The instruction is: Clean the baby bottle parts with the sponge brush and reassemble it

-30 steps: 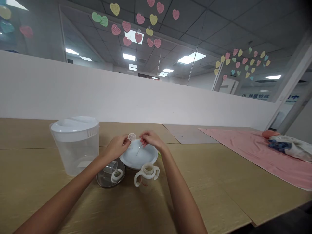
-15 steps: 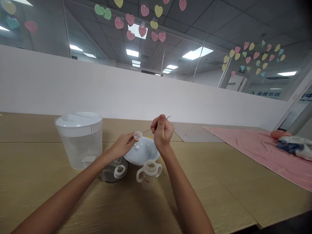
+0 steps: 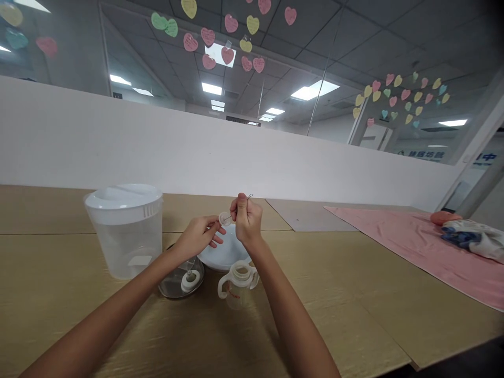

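Observation:
My left hand [image 3: 200, 233] pinches a small round clear piece [image 3: 224, 218] above the white bowl [image 3: 220, 254], its lower fingers spread. My right hand [image 3: 248, 218] is closed around a thin wire tool, whose looped end [image 3: 250, 196] sticks out above the thumb; the other end reaches the round piece. Below the hands stands a clear bottle with two white handles [image 3: 238, 286], open at the top. Left of it, a dark, see-through tray [image 3: 173, 286] holds a white ring with a nipple [image 3: 190, 281].
A lidded translucent bucket [image 3: 126, 231] stands on the table at the left, near my left forearm. A pink cloth [image 3: 394, 236] lies at the right, with an orange item [image 3: 444, 218] and crumpled fabric [image 3: 472, 237] on it. A low white wall runs behind.
My right hand has moved left and slightly down, bringing the wire tool further into the round piece. The lower fingers of my left hand have spread. The view has shifted slightly.

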Motion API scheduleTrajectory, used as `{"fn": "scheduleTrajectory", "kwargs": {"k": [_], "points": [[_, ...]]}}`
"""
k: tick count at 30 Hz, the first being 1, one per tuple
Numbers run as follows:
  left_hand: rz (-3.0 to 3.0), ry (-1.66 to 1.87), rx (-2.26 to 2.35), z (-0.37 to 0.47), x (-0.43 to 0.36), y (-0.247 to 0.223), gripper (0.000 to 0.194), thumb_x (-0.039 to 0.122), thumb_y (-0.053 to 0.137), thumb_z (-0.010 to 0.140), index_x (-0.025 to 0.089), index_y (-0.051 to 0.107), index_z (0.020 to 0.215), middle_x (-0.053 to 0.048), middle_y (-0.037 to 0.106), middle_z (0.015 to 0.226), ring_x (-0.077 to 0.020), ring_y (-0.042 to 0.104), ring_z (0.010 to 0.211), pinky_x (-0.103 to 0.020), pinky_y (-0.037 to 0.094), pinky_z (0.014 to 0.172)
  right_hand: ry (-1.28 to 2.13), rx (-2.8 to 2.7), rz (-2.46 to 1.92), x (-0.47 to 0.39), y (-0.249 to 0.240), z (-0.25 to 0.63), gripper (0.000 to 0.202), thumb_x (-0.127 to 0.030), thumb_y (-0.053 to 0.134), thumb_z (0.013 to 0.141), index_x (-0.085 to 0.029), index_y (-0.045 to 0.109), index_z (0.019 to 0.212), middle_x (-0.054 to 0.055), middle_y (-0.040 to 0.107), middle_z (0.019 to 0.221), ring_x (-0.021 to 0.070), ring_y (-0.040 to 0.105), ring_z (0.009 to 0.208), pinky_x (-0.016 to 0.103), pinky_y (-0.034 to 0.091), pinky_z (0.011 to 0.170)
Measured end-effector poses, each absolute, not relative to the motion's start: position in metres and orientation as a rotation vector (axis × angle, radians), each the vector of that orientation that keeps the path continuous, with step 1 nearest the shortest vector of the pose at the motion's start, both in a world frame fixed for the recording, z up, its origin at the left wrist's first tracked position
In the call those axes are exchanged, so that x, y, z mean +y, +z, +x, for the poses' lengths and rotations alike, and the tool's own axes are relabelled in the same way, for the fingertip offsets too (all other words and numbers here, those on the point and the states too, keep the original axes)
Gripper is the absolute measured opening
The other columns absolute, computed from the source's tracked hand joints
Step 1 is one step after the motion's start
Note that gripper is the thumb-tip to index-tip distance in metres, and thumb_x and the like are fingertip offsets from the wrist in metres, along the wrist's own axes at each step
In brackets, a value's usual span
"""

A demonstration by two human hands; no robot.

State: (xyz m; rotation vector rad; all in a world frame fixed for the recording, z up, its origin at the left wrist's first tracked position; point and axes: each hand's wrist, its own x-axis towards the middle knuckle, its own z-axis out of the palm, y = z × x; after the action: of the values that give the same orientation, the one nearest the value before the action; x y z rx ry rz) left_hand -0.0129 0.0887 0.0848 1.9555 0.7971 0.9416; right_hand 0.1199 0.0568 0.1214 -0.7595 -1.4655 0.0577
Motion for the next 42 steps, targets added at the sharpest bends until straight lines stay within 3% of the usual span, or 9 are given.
{"fn": "scheduleTrajectory", "kwargs": {"k": [10,18,26,34,36,38,40,42], "points": [[1.859,0.937,0.724,-0.011,0.086,0.091,0.035,0.047,0.048,0.08,0.013,0.057,0.083,-0.009,0.066,0.083,-0.0175,0.066,0.064,-0.028,0.054,0.052,0.377,-1.531,-0.83,0.071,0.107,0.119,0.049,-0.054,0.03,0.088,-0.018,0.05,0.062,-0.003,0.045,0.046,0.0088,0.043,0.044,0.022,0.036,0.048],[1.823,0.955,0.699,0.001,0.085,0.085,0.033,0.042,0.049,0.078,0.011,0.056,0.085,-0.011,0.066,0.088,-0.015,0.064,0.058,-0.024,0.051,0.048,0.072,-1.717,-0.863,0.056,0.128,0.122,0.042,-0.045,0.038,0.089,-0.018,0.053,0.06,-0.001,0.046,0.063,0.0096,0.047,0.062,0.023,0.037,0.062],[1.852,0.875,0.657,0.002,0.076,0.089,0.026,0.034,0.046,0.077,0.012,0.058,0.082,-0.01,0.067,0.086,-0.0144,0.064,0.06,-0.025,0.051,0.05,-0.168,-1.707,-0.943,0.031,0.145,0.12,0.046,-0.041,0.029,0.093,-0.019,0.041,0.054,-0.003,0.038,0.05,0.0088,0.036,0.049,0.024,0.028,0.053],[1.914,0.864,0.589,0.012,0.064,0.087,0.022,0.027,0.049,0.075,0.011,0.064,0.077,-0.009,0.068,0.078,-0.0155,0.063,0.061,-0.024,0.05,0.05,-0.121,-1.789,-0.948,0.045,0.131,0.112,0.043,-0.032,0.029,0.091,-0.019,0.044,0.053,-0.002,0.043,0.051,0.0096,0.041,0.05,0.024,0.031,0.054],[1.9,0.907,0.598,0.013,0.064,0.088,0.022,0.028,0.049,0.075,0.012,0.065,0.078,-0.008,0.068,0.075,-0.0158,0.064,0.06,-0.024,0.049,0.049,-0.105,-1.758,-0.932,0.042,0.132,0.113,0.037,-0.029,0.031,0.089,-0.019,0.052,0.06,-0.002,0.044,0.052,0.0102,0.043,0.052,0.023,0.033,0.055],[1.873,0.957,0.606,0.011,0.066,0.091,0.024,0.03,0.049,0.077,0.012,0.064,0.079,-0.007,0.068,0.076,-0.0162,0.064,0.062,-0.024,0.05,0.05,-0.09,-1.725,-0.905,0.041,0.133,0.115,0.031,-0.026,0.03,0.088,-0.019,0.059,0.08,-0.002,0.047,0.056,0.0113,0.045,0.056,0.023,0.035,0.058],[1.846,1.002,0.608,0.007,0.069,0.094,0.027,0.034,0.048,0.078,0.012,0.064,0.081,-0.007,0.068,0.08,-0.0166,0.064,0.065,-0.025,0.051,0.052,-0.068,-1.709,-0.872,0.041,0.134,0.119,0.032,-0.023,0.029,0.086,-0.02,0.058,0.097,-0.001,0.051,0.064,0.0126,0.049,0.063,0.024,0.037,0.061],[1.82,1.025,0.611,0.003,0.072,0.097,0.031,0.038,0.048,0.08,0.012,0.063,0.084,-0.008,0.068,0.084,-0.0169,0.064,0.068,-0.025,0.051,0.054,-0.057,-1.719,-0.835,0.042,0.135,0.123,0.034,-0.02,0.027,0.085,-0.019,0.057,0.101,0.002,0.056,0.075,0.0142,0.052,0.074,0.025,0.04,0.065]]}}
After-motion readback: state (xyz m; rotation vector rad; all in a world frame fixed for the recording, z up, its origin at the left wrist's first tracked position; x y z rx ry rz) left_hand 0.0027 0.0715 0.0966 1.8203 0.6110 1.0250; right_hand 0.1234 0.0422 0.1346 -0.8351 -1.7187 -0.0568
